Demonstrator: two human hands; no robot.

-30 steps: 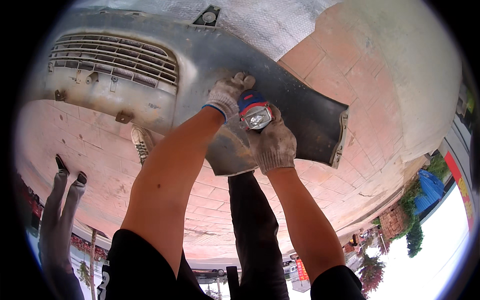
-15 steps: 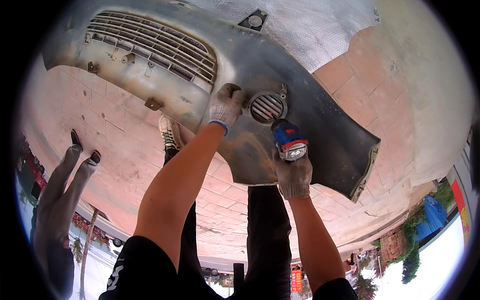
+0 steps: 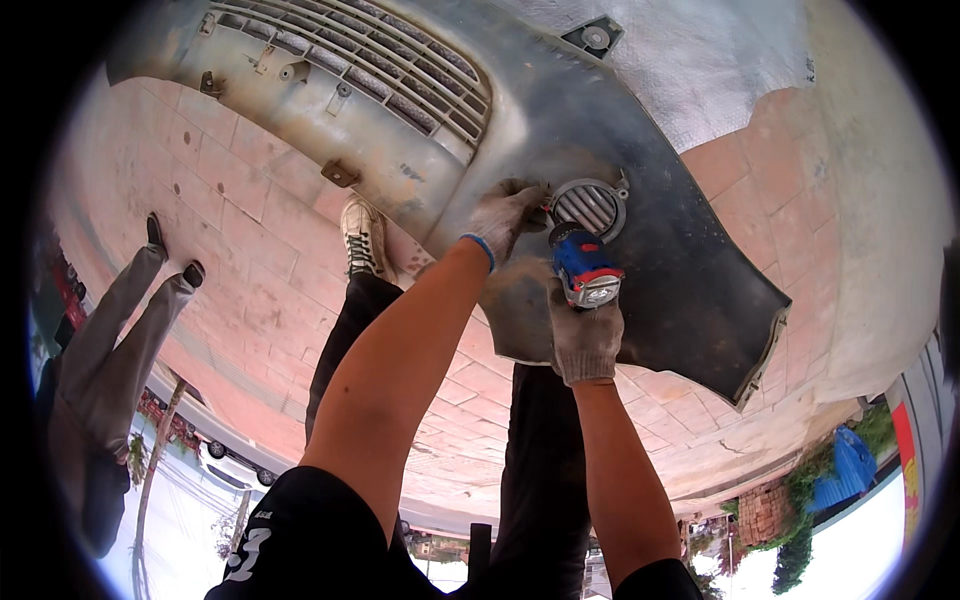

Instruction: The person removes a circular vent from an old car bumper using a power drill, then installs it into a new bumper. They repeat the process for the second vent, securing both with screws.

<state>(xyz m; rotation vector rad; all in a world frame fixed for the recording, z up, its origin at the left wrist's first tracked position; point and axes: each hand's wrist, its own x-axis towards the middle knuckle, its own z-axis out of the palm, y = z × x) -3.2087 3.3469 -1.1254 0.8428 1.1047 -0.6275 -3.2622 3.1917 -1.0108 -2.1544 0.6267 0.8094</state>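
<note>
A large, worn dark grey car bumper lies face down on the paving. Set into it is a round slatted vent with small tabs on its ring. My right hand, in a dirty knit glove, grips a blue and red cordless drill whose nose points at the vent's left edge. Just left of that nose, my left hand is closed in a pinch in its blue-cuffed glove. Whatever its fingertips hold is too small to make out.
Part of the bumper is a long slatted grille with brackets below it. Silvery sheeting lies beyond the bumper on pink paving. Another person's legs stand at the left. My shoe is beside the bumper's edge.
The drill's nose has gone from the vent's lower edge to its left edge, near my left fingertips. The whole view has shifted, so the bumper sits farther right.
</note>
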